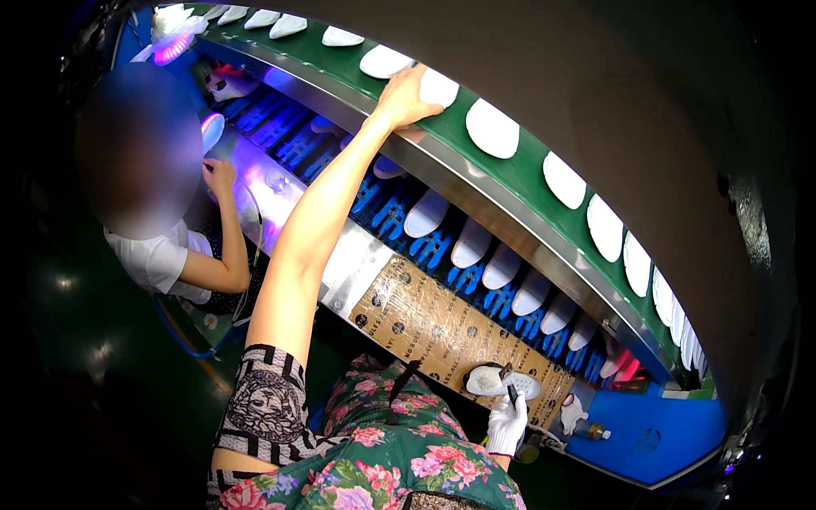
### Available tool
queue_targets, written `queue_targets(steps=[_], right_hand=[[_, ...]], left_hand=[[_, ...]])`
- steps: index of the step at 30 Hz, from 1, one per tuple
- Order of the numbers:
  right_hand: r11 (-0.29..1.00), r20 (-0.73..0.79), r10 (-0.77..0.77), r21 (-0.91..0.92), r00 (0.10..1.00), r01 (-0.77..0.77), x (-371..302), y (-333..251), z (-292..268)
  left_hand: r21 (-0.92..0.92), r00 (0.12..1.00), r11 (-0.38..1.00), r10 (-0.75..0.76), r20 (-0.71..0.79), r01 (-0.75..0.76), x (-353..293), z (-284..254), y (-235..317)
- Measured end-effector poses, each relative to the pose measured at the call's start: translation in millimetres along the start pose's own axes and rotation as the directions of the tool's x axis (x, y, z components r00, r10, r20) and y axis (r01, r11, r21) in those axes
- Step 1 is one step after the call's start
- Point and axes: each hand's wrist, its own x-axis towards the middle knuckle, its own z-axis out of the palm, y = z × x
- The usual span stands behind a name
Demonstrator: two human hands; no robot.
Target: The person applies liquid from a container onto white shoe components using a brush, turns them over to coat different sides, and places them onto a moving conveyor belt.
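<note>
At the far left, a co-worker's hand [218, 176] is raised near a lit sole [212, 133], beside the left end of the metal table [355, 265]. Next, the bare left hand [406, 100] reaches across to the near edge of the green belt [535, 178], its thumb and fingers parted around the left side of a white sole [440, 87]; I cannot tell how firmly they hold it. Other soles line the belt to both sides. Between belt and table, more soles sit in blue holders [429, 249]. Brown paper [408, 310] covers the table's right part. Near its near edge, toward the right corner, lies a dotted sole [483, 382]. The gloved right hand [507, 418] has its fingers closed on a dark-handled brush [512, 393], which crosses over that sole. Past the paper's right edge are a white cloth [573, 414] and a small bottle [598, 432]
</note>
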Motion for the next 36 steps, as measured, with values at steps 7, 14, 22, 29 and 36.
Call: queue_targets(steps=[7,14,22,29,36], right_hand=[[0.994,0.076,0.098,-0.054,0.992,-0.094,5,4,20],[0.99,0.107,0.062,-0.133,0.992,-0.048,18,9,7],[0.99,0.027,0.067,-0.129,0.997,-0.063,7,8,32],[0.997,0.101,0.062,-0.043,0.993,-0.058,-13,2,42],[0.998,-0.006,0.033,-0.056,0.999,-0.033,-1,10,29]], left_hand=[[0.037,0.971,0.987,0.159,-0.18,-0.155,-9,-17,18],[0.4,0.997,0.916,-0.011,-0.075,0.04,8,-51,-30],[0.655,0.942,0.701,-0.071,-0.328,0.281,58,-40,-91],[0.606,0.895,0.716,-0.06,-0.442,0.347,36,-65,-100],[0.2,0.757,0.973,0.213,-0.617,-0.11,-35,-86,-83]])
